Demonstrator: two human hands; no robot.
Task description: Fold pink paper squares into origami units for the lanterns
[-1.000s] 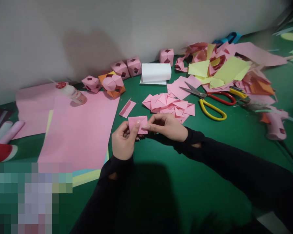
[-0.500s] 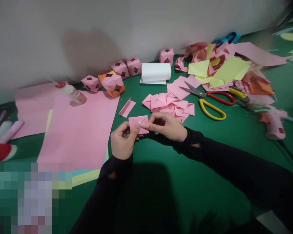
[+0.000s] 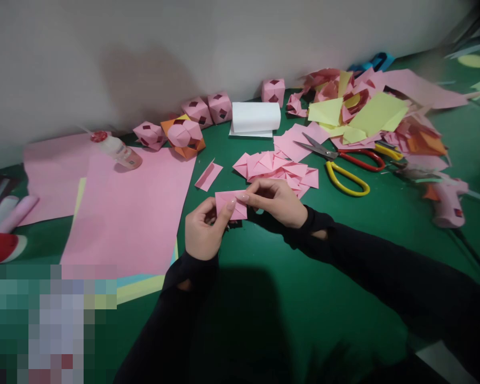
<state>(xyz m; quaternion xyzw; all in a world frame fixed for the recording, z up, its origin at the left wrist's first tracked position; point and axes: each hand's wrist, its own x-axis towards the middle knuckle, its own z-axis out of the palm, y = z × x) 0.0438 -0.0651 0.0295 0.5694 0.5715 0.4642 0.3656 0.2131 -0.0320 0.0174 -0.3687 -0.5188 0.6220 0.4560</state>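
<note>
A small folded piece of pink paper (image 3: 240, 210) with crease lines is held up above the green table. My left hand (image 3: 204, 229) grips its left side, thumb lying across the front and fingers behind it. At its upper right corner, my right hand (image 3: 278, 202) pinches the paper between thumb and fingers. Just beyond the hands lies a pile of folded pink paper pieces (image 3: 268, 168). A single folded pink strip (image 3: 209, 176) rests to the left of that pile.
Scissors (image 3: 332, 154) with red and yellow handles lie open right of the pile. Farther right is a pink glue gun (image 3: 448, 202). Paper scraps (image 3: 368, 112) heap behind. Folded paper balls (image 3: 184, 137) line the wall. A bottle (image 3: 122, 152) stands on pink sheets (image 3: 132, 213).
The folded paper and my left hand have shifted slightly to the right. My right thumb has moved from the paper's front up to its upper right corner.
</note>
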